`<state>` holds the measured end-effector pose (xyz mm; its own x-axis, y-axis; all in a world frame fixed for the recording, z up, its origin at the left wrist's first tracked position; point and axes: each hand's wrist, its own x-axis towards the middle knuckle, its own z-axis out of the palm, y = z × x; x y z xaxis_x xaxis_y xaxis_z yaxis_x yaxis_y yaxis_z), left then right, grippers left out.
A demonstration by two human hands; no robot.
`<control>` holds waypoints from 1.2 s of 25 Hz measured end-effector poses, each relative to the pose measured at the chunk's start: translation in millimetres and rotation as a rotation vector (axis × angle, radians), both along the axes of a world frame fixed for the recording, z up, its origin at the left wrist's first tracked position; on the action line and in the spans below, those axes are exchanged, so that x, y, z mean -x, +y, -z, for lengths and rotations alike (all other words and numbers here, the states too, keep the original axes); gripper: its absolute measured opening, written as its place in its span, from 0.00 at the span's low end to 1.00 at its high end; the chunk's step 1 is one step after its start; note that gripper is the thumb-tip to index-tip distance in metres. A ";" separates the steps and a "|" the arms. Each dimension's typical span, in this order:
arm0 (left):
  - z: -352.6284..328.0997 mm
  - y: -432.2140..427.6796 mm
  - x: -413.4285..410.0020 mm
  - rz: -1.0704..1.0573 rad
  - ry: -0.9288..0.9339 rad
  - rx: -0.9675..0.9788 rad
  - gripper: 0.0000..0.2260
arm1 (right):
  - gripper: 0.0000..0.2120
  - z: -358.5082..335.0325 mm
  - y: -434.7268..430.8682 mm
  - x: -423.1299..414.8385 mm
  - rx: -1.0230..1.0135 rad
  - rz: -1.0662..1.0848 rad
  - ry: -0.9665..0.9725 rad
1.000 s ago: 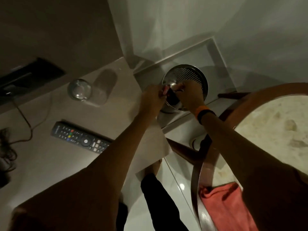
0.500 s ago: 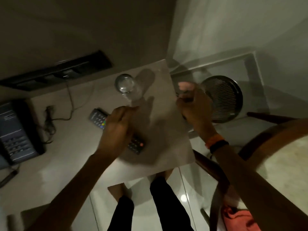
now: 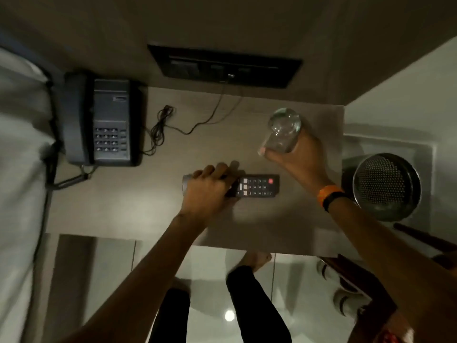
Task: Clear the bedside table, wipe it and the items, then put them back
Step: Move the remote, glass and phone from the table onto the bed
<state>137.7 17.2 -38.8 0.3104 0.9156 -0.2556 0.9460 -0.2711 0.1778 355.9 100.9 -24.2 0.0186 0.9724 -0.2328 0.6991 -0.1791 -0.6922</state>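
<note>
The bedside table point(image 3: 123, 206) holds a phone point(image 3: 103, 120) at the far left. The left hand point(image 3: 205, 191) wraps the remote point(image 3: 257, 185) in the middle – fingers curled over it. The right hand point(image 3: 296, 157) grips the glass point(image 3: 283, 129), far right.

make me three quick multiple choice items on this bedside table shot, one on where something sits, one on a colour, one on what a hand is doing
1. Where is the telephone on the bedside table?
A. at its left end, by the bed
B. at its right end, by the bin
C. on the floor

2. What colour is the band nearest the right hand?
A. green
B. orange
C. white

3. What is the left hand doing?
A. hanging free
B. holding the glass
C. closed in a grip on the remote control

Answers:
1. A, it sits by the white bedding.
2. B, orange, with a black band behind it.
3. C, its fingers wrap the remote's left end, while the right hand holds the glass.
</note>
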 end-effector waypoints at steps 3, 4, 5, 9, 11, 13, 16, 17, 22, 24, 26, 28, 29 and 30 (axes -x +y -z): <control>-20.6 -52.6 59.9 -0.367 -0.216 -0.038 0.25 | 0.26 -27.3 -24.4 58.2 -0.005 -0.163 -0.108; -29.6 -73.7 80.6 -0.496 -0.280 -0.033 0.25 | 0.28 -38.5 -30.7 82.1 0.006 -0.209 -0.102; -39.0 -94.4 97.4 -0.625 -0.346 -0.028 0.25 | 0.29 -50.3 -37.6 102.6 0.003 -0.244 -0.090; -101.1 -193.3 212.8 -1.262 -0.586 -0.249 0.27 | 0.23 -103.0 -91.0 261.3 -0.009 -0.509 0.036; -135.1 -246.4 279.7 -1.496 -0.483 -0.435 0.25 | 0.19 -130.6 -135.5 352.4 -0.030 -0.705 0.078; -164.9 -296.7 344.5 -1.700 -0.320 -0.537 0.28 | 0.29 -149.6 -181.1 438.4 0.024 -0.908 0.148; -189.3 -364.0 428.3 -1.904 -0.140 -0.547 0.32 | 0.38 -163.8 -240.5 561.5 0.011 -1.144 0.153; -191.7 -383.3 452.4 -1.943 -0.092 -0.520 0.31 | 0.39 -165.3 -259.7 598.9 0.013 -1.200 0.128; -173.1 -428.9 521.1 -2.040 0.030 -0.394 0.28 | 0.39 -151.5 -320.9 704.9 0.005 -1.312 0.019; -156.0 -434.3 529.4 -2.046 -0.003 -0.362 0.28 | 0.39 -145.4 -329.0 721.3 -0.001 -1.294 -0.046; -142.8 -434.6 530.8 -2.033 -0.024 -0.375 0.29 | 0.37 -142.2 -328.6 727.4 0.022 -1.268 -0.076; -141.0 -434.2 531.5 -2.035 -0.013 -0.353 0.29 | 0.36 -141.9 -325.4 727.3 0.015 -1.276 -0.108; -143.3 -434.7 529.8 -2.043 0.000 -0.314 0.30 | 0.37 -143.7 -323.9 724.7 0.014 -1.278 -0.122; -146.7 -435.0 526.8 -2.051 0.016 -0.281 0.30 | 0.40 -145.3 -320.6 719.3 0.009 -1.261 -0.117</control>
<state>-389.1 -417.8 107.9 -0.9877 -0.1402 -0.0696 -0.1552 0.9350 0.3189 -363.5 -219.6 121.2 -0.8960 0.3282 -0.2990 0.4439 0.6497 -0.6171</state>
